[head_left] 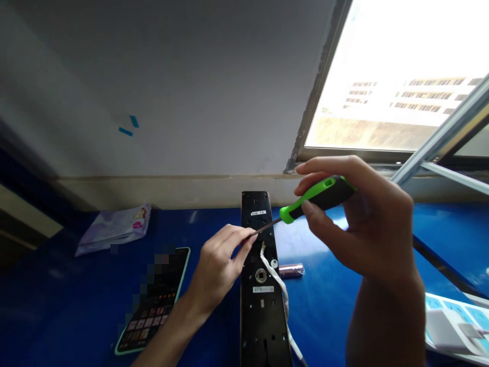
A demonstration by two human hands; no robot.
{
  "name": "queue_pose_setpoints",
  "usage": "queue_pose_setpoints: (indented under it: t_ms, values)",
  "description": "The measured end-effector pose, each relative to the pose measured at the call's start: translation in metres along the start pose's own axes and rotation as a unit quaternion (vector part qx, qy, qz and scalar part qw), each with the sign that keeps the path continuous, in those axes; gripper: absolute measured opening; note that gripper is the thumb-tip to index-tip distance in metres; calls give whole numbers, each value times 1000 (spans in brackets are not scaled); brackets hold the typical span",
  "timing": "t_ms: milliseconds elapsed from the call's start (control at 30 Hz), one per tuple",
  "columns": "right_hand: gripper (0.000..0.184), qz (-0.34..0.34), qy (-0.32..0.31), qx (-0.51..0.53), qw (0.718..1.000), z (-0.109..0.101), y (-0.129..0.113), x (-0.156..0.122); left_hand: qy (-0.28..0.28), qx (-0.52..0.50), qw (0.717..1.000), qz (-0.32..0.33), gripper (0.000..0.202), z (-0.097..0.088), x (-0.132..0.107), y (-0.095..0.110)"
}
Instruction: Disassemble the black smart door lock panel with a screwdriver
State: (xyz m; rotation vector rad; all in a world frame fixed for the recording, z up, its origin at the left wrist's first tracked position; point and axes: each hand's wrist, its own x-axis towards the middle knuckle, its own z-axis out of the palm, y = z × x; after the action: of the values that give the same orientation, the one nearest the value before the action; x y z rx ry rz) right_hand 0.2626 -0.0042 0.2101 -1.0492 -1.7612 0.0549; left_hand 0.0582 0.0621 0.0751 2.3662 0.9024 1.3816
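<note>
A screwdriver (321,196) with a green and black handle is gripped in my right hand (376,219), its thin shaft slanting down to the left. My left hand (225,265) pinches close to the shaft's tip with thumb and fingers; the tip itself and any screw there are hidden. Both hands are over a long black metal panel (263,326), perhaps a door-lock body, lying on the blue table. The panel carries white labels, small holes and a square-holed round fitting (261,276). A white-wrapped cable (280,283) leaves it and runs down along its right side.
A phone (156,306) with a pale green case lies left of the panel, a soft packet (118,224) farther back. To the right are a small pinkish wrapped cylinder (291,270) and a power strip (458,326) with a white plug. Metal bars (443,135) cross by the window.
</note>
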Motion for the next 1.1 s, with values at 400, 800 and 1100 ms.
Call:
queue_pose_setpoints:
  t_ms: [400, 800, 1100]
  values:
    - [31, 144, -73, -171, 972, -77, 24, -28, -398, 36, 911, 107, 24, 37, 64, 57]
    - [36, 304, -90, -121, 941, -112, 42, -51, -525, 94, 834, 140, 26, 149, 75, 62]
    - [37, 274, -96, -83, 953, -113, 42, -47, -497, 90, 856, 111, 28, 123, 80, 59]
